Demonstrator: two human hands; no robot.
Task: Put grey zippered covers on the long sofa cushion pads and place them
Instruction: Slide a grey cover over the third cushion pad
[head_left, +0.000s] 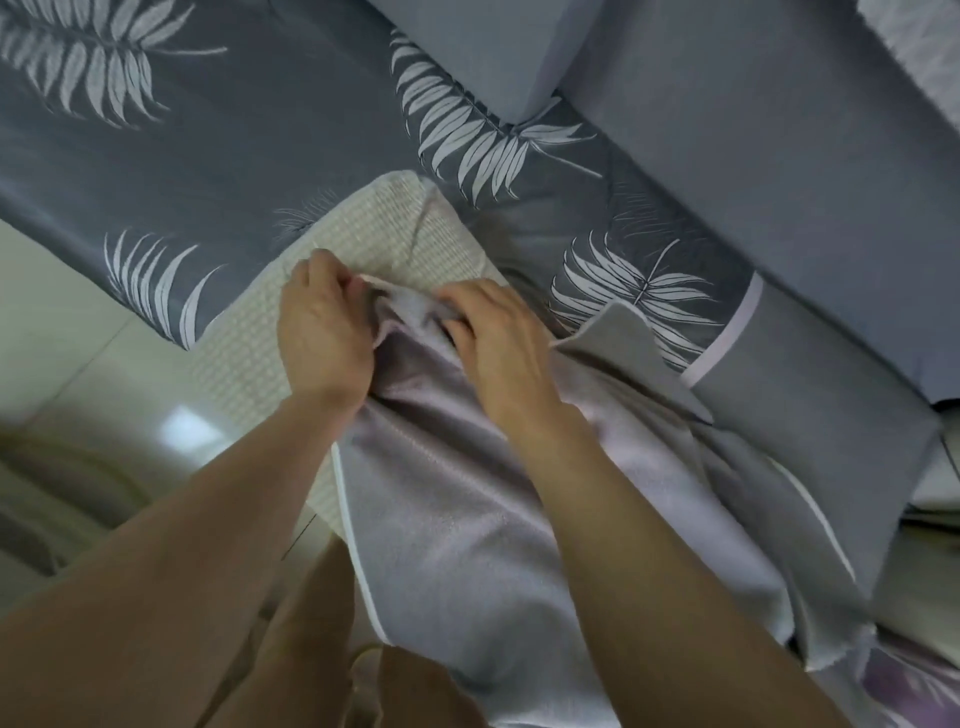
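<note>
A long cream cushion pad (363, 228) with a woven grid surface lies across the sofa edge, its far end bare. A grey cover (467, 499) with white piping drapes over its near part and hangs toward me. My left hand (319, 332) grips the cover's bunched open edge on the left of the pad. Just to the right, my right hand (498, 338) grips the same edge, fingers curled into the fabric. The pad's near end is hidden under the cover.
The sofa seat wears a dark grey throw (234, 145) with white leaf prints. Plain grey back cushions (753, 156) stand at the upper right, and another covered grey cushion (810, 415) with white piping lies at right. Pale tiled floor (78, 332) shows at left.
</note>
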